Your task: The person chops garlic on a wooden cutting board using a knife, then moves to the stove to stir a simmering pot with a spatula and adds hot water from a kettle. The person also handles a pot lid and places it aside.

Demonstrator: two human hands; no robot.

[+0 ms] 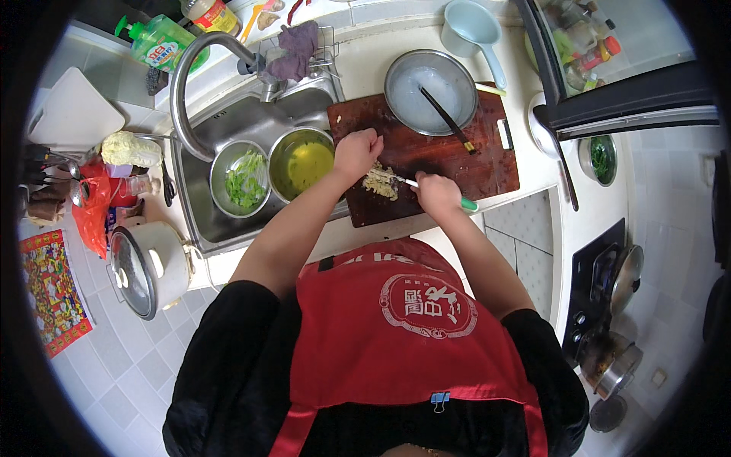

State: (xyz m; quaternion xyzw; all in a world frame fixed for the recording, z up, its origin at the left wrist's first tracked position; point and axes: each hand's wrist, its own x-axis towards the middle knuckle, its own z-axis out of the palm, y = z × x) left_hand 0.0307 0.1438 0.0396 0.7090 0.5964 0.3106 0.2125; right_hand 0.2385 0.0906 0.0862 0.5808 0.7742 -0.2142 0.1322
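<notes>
My right hand (438,194) grips the white and green handle (469,204) of a kitchen knife. The thin blade (400,178) reaches left into a heap of chopped pale garlic or ginger (381,184) on a dark red wooden cutting board (491,171). My left hand (358,151) is just beyond the heap, at the board's left side, with its fingers curled. Whether it pinches the blade's tip or anything else is hidden. Behind the hands, a steel bowl (400,105) of cloudy whitish liquid rests on the board, dark chopsticks (448,120) leaning in it.
Left of the board, the steel sink (200,220) holds a bowl of cut greens (243,183) and a bowl of yellowish liquid (302,163), under a curved faucet (180,85). A light blue ladle (471,25) stands behind. An open window frame (628,94) juts in at right, above a stove (594,285).
</notes>
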